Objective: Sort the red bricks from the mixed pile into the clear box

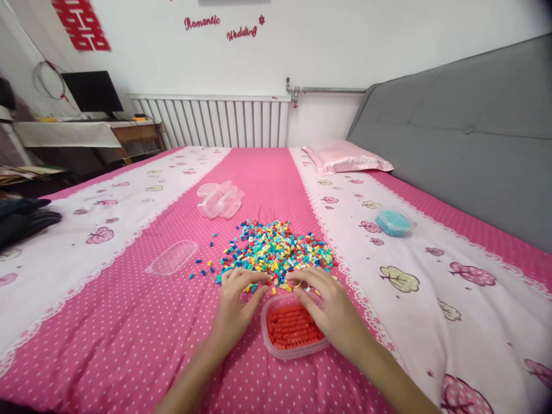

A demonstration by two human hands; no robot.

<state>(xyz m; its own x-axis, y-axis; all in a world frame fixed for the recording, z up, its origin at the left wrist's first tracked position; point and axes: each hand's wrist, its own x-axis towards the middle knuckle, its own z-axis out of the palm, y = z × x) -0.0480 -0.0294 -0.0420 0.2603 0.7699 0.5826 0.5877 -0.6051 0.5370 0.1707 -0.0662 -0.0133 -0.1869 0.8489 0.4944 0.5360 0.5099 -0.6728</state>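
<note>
A pile of small plastic building bricks in blue, yellow, teal, red and white lies on the pink bedspread. My left hand is at the near edge of the pile, thumb and index finger close together; whatever is between them is too small to make out. Facing it, my right hand is over the upper right rim of a clear plastic tub. Its thumb and index tips are a little apart, with yellow bricks visible between them. Red bricks are lined up in rows inside the tub.
A clear lid lies to the left, and several clear containers are grouped behind the pile. On the right is a tub of light-blue bricks. A pink pillow rests by the grey headboard. Dark cloth lies far left.
</note>
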